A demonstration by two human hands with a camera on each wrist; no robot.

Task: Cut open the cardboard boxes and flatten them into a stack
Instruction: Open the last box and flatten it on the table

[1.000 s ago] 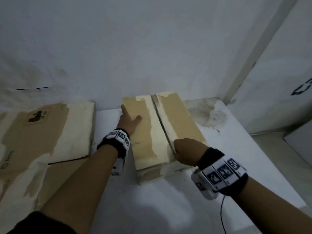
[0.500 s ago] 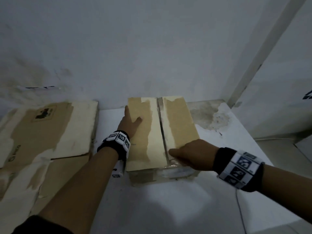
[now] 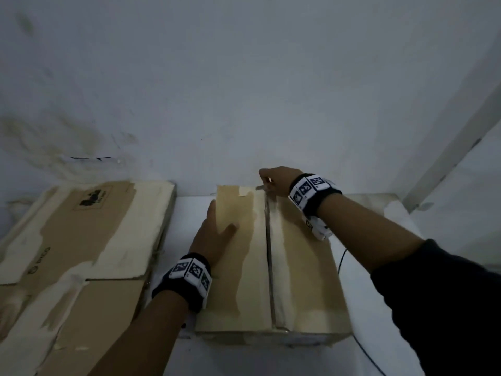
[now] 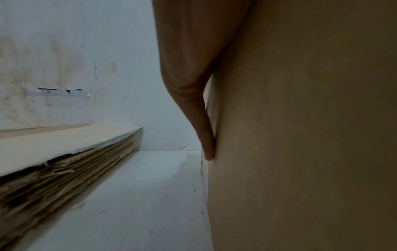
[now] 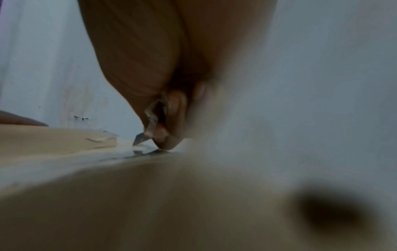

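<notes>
A closed brown cardboard box with pale tape patches sits on the white table; a dark seam runs down the middle of its top. My left hand lies flat on the box's left flap, fingers straight along its left edge. My right hand is at the far end of the seam, curled round a small metal blade whose tip meets the box top at the back edge.
A stack of flattened cardboard lies on the table to the left, its layered edge close beside the box. A stained white wall stands right behind. A thin dark cable runs along the table right of the box.
My right hand has travelled from the near end of the seam to its far end by the wall. The left hand stays flat on the left flap. The view has tilted closer.
</notes>
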